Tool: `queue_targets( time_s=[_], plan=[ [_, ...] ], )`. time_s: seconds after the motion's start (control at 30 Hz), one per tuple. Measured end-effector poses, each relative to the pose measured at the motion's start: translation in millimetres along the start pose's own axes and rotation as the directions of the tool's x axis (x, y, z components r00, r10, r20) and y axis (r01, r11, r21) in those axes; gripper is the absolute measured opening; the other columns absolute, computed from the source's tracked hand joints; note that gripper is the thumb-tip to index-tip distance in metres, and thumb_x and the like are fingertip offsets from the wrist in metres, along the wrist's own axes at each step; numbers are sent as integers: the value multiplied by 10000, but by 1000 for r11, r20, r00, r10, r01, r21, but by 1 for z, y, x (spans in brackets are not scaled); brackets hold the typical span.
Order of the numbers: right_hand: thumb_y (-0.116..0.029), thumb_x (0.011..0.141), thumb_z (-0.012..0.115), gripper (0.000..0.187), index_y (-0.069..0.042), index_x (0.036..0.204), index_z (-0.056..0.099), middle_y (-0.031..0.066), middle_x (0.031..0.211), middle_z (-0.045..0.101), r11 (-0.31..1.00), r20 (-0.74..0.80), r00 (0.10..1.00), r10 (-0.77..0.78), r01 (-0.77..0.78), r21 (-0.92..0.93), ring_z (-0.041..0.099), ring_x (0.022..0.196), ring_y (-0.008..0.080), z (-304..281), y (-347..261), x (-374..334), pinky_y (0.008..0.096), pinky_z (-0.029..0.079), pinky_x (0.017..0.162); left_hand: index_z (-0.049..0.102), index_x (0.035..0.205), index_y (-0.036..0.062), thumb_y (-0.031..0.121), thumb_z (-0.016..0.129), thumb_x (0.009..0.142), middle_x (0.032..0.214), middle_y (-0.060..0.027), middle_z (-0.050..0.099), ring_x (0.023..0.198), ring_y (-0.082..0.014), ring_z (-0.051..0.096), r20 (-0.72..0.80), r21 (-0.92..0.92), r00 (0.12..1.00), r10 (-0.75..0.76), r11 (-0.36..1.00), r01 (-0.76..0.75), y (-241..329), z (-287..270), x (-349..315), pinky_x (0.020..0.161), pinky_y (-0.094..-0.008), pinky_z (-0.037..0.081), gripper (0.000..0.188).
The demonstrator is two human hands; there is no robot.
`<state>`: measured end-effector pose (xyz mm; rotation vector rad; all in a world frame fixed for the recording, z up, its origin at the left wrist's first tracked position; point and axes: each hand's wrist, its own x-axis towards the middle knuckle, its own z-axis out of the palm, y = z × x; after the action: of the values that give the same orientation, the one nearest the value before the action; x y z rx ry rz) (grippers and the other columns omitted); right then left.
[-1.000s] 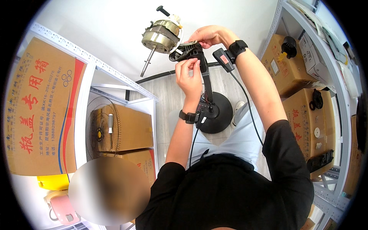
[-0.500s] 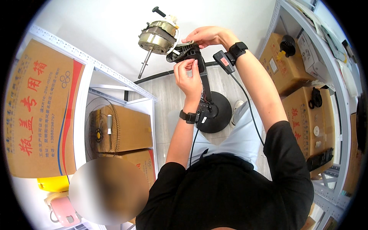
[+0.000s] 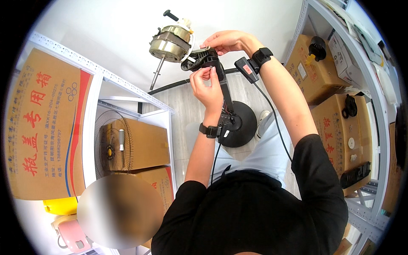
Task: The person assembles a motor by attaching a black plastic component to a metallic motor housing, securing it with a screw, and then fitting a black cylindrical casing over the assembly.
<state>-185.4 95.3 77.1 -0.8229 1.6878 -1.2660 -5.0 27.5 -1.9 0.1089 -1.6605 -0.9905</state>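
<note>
While the left hand pinches, thumb and fingertips together, at the near side of the bracket, the right hand curls at its far side; whether a small part sits in the left pinch, or the right truly grips, cannot tell. Motor tilted, left of and beyond the left hand, carried by the bracket atop the pole. Probably heavy, rigid, top-weighted; casing likely slick. Best hold: around the casing, or under the bracket. Thin shaft a poor handle; white wire beside the right fingertips looks most fragile. Base on the floor, nearer the body than both hands. Edges: left shelf left of the left hand; wall beyond both. Cord trails from the right wrist. More room right of the right hand, short of the right shelf.
</note>
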Motion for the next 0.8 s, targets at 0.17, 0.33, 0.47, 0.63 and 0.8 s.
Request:
queue_targets(
  time_s=[0.17, 0.33, 0.47, 0.63, 0.8],
  plan=[
    [-203, 921, 620, 256, -66, 1135, 649, -32, 936, 662, 975, 53, 983, -173, 163, 149, 582, 792, 28, 8, 7, -8, 176, 479, 706, 593, 905, 7, 35, 727, 827, 878, -76, 579, 689, -158, 546, 16, -7, 999, -43, 999, 43, 0, -2, 1, 655, -294, 474, 157],
    [-238, 920, 647, 277, -69, 1138, 665, -47, 939, 665, 994, 11, 1000, -12, 10, 110, 582, 813, 25, 2, 9, -1, 171, 471, 736, 591, 887, 0, 63, 716, 847, 844, -69, 568, 661, -143, 530, 1, 8, 1000, -19, 1000, 19, 3, -1, 2, 629, -286, 458, 146],
    [-245, 911, 657, 305, -44, 1140, 666, -29, 977, 673, 988, 26, 998, -49, 44, 149, 596, 840, 39, 4, 12, 2, 179, 466, 768, 571, 881, 7, 49, 714, 839, 836, -69, 549, 658, -161, 521, 6, 31, 1000, -20, 999, 19, 5, -2, 3, 629, -304, 457, 155],
    [-131, 930, 590, 264, -39, 1169, 655, 11, 1011, 689, 954, 79, 975, -209, 185, 237, 629, 853, 52, 3, 11, -6, 195, 510, 773, 567, 875, 4, 51, 706, 845, 832, -69, 546, 655, -167, 518, -1, 52, 1000, -30, 998, 30, 4, -2, 3, 628, -304, 454, 150],
    [-139, 935, 584, 286, -59, 1204, 641, 1, 1039, 681, 933, 89, 961, -263, 230, 278, 612, 911, 52, 8, 10, -9, 200, 496, 799, 600, 922, 12, 46, 682, 865, 855, -72, 562, 676, -168, 533, 4, 47, 1000, 3, 999, -3, 4, -2, 2, 626, -301, 459, 106]
  ],
)
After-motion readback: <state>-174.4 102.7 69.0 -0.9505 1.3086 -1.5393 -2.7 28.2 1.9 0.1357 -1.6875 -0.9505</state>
